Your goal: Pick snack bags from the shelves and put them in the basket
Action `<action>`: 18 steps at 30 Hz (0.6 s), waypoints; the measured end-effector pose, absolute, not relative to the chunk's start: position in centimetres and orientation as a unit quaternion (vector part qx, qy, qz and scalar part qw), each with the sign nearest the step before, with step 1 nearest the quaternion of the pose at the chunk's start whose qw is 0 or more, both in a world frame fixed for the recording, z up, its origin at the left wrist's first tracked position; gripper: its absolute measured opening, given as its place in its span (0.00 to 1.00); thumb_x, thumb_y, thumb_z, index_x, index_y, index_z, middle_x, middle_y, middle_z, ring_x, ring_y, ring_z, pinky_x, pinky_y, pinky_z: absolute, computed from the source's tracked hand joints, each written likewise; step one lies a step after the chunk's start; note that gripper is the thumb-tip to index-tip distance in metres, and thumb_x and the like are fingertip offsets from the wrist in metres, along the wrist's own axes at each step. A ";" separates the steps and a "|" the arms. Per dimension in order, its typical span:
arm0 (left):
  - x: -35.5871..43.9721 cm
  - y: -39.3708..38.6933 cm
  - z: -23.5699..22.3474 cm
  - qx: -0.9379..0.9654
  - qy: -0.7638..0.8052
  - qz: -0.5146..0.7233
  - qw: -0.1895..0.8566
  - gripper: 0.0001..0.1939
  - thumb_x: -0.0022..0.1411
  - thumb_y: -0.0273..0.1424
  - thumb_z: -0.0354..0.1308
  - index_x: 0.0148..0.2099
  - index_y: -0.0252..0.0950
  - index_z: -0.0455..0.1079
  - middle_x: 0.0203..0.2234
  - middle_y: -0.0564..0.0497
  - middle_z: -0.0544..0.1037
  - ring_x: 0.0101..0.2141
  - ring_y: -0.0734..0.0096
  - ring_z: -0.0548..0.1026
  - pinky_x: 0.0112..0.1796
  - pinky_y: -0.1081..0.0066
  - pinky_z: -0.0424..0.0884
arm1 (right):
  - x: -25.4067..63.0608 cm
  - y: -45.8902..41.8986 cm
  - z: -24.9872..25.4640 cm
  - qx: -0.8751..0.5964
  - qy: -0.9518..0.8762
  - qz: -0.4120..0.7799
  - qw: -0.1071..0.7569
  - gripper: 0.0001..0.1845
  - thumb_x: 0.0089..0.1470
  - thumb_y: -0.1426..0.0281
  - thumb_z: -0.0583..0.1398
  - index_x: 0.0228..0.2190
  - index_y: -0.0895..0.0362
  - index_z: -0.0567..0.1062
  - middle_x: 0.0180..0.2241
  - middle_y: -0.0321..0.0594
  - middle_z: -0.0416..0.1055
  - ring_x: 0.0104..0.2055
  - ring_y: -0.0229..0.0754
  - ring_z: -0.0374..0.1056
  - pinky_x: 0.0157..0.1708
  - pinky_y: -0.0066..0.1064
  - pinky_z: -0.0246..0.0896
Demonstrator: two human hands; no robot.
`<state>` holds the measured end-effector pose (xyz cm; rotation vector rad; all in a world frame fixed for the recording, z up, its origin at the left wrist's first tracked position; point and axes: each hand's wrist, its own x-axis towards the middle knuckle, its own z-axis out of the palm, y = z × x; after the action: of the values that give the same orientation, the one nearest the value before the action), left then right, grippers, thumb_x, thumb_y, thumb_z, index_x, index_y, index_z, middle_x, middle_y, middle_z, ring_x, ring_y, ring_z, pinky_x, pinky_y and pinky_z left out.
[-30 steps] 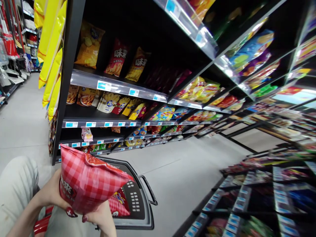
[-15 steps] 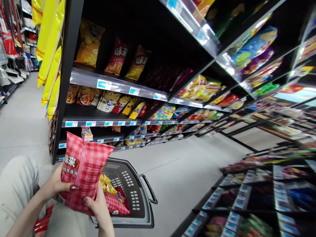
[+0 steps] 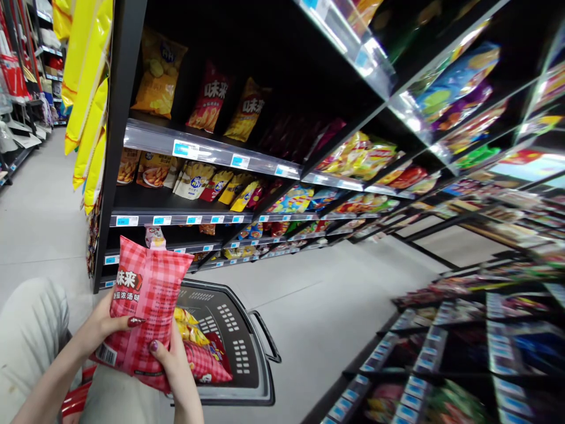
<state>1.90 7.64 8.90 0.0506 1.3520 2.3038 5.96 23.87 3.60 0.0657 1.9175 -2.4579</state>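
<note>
A puffed, sealed bag of snacks (image 3: 148,312) in red and pink checks is held between both hands above the person's lap, just to the near left of a shopping basket (image 3: 241,353). The left hand (image 3: 99,330) has its grip closed on the bag's left side, thumb laid across the front; the right hand (image 3: 179,359) grips the lower right edge, its thumb also pressed on the wrapper. The bag stands nearly upright, with a lengthwise seam, white lettering and a barcode near the bottom corner facing the person. The dark basket has slotted walls and a handle (image 3: 267,340) at its far right end. In it lie yellow packets (image 3: 190,330), a second red checked bag (image 3: 206,363) and a dark red packet (image 3: 218,346) beside it; the held bag and the right hand hide part of the basket, so its full contents cannot be told. Beyond, the shelf rack (image 3: 176,206) carries an orange bag (image 3: 159,76), a red bag (image 3: 209,100) and a yellow bag (image 3: 247,112) standing apart on one level, with a row of small pouches (image 3: 194,181) below. Long yellow bags (image 3: 90,82) hang at the rack's left end.
</note>
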 end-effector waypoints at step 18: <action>0.9 8.2 4.0 0.067 0.604 0.763 0.220 0.40 0.49 0.49 0.67 0.59 0.35 0.61 0.56 0.35 0.72 0.53 0.51 0.72 0.53 0.58 0.69 | 7.7 27.4 -1.5 0.061 0.557 -0.826 0.059 0.45 0.28 0.59 0.75 0.50 0.54 0.70 0.52 0.48 0.73 0.56 0.56 0.68 0.57 0.47 0.61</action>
<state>0.90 8.21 3.97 0.1854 1.6708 2.1106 7.68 27.36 -1.53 0.1854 1.6857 -2.5033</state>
